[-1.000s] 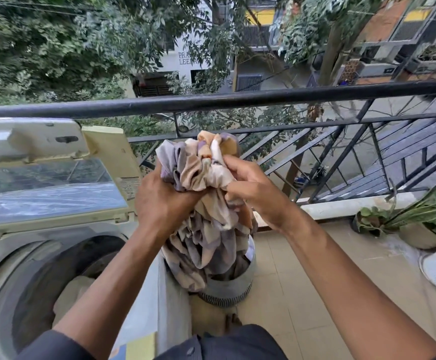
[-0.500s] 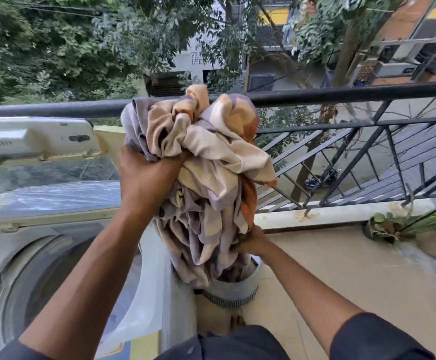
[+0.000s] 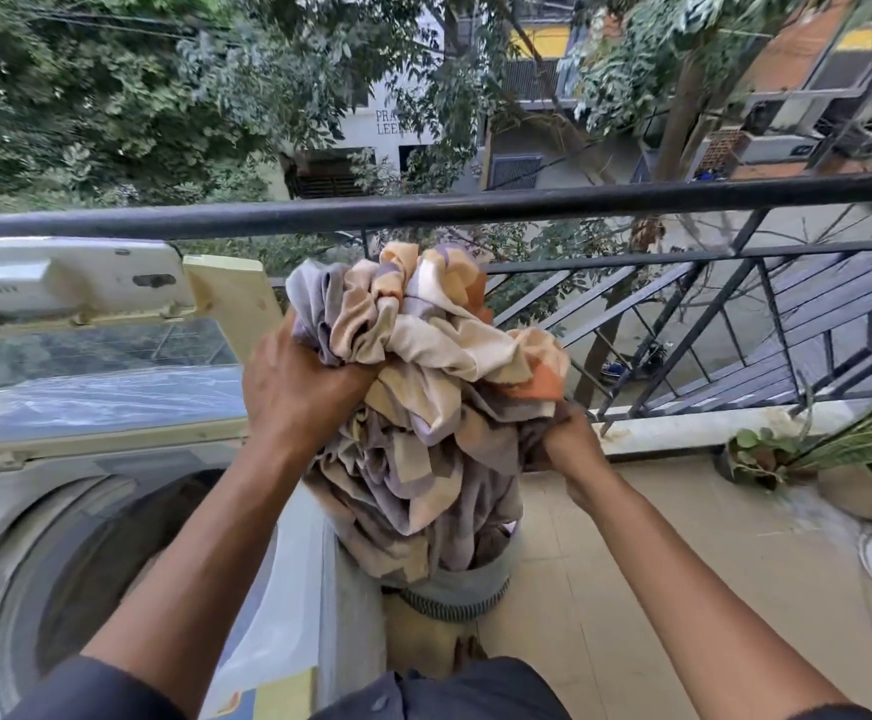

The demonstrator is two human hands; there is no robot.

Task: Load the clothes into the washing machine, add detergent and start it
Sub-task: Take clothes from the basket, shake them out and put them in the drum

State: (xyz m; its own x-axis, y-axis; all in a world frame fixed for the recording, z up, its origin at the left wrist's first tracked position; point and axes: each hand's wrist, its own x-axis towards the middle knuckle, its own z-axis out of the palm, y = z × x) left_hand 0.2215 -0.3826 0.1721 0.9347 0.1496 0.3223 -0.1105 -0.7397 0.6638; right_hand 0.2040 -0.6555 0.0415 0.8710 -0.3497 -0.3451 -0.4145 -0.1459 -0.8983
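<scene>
A bundled cloth patterned in beige, grey, lilac and orange hangs in front of me, its lower end still inside the grey laundry bucket on the floor. My left hand grips the top of the bundle. My right hand holds its right side, lower down. To the left stands the top-loading washing machine with its lid raised and the dark drum open.
A black metal railing runs across the balcony just behind the cloth. Potted plants sit on the tiled floor at the right, beside a white object at the right edge. Trees and buildings lie beyond.
The bundle and my left hand have come down from above the railing to just below it. My right hand has risen along the cloth's right side, bunching it.
</scene>
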